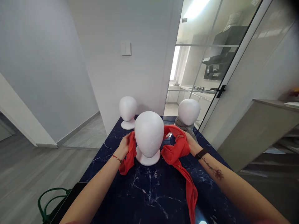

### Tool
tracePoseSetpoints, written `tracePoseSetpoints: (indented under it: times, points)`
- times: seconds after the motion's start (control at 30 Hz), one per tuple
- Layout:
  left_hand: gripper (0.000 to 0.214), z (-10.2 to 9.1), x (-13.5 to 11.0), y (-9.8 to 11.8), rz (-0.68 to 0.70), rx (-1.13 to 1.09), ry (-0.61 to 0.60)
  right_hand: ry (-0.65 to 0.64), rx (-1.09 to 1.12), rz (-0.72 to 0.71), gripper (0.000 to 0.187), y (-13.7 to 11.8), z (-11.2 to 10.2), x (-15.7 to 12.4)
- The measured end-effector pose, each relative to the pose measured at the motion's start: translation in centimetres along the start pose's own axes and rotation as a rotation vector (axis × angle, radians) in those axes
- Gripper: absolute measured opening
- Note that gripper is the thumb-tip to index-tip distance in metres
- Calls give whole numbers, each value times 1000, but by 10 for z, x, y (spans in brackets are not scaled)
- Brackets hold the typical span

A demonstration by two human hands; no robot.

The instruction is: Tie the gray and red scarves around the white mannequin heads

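A white foam mannequin head (149, 133) stands upright on its round base on the dark blue marbled table. A red scarf (178, 149) passes behind its neck, with an end on either side. My left hand (125, 143) is closed on the scarf just left of the head. On the right, my right hand (187, 140) grips the bunched scarf, its fingers partly hidden by the cloth. From there a long tail of the scarf runs down over the table toward me; the shorter left end hangs beside the base.
Behind stand a bare white foam head (128, 110) at left and another foam head (188, 111) at right with a grey scarf (184, 124) around its neck. A black bag with green handles (56, 199) is at lower left. A glass door (198, 62) stands behind the table.
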State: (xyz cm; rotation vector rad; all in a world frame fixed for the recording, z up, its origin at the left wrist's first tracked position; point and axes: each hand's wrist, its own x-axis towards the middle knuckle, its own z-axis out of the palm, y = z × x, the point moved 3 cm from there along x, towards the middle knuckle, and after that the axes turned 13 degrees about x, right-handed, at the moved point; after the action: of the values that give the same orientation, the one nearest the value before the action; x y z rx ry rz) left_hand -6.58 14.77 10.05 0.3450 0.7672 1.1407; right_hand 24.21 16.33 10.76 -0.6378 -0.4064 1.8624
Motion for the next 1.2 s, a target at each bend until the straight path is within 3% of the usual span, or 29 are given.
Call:
tracePoseSetpoints:
  times: [0.2, 0.4, 0.6, 0.83, 1.2]
  points:
    - [16, -19, -19, -38, -157, 112, 93, -53, 26, 140, 21, 51, -12, -23]
    - [19, -25, -49, -56, -272, 134, 21, -71, 32, 199, 27, 76, -12, -44]
    - [22, -16, -58, -74, -238, 88, -28, -44, 121, 246, 29, 89, -5, -52]
    - [22, -25, -51, -104, -208, 218, -36, 111, 102, 388, 20, 112, -10, -59]
    - [15, -24, -49, -107, -142, 152, 89, 85, -162, 410, 20, 151, 6, -77]
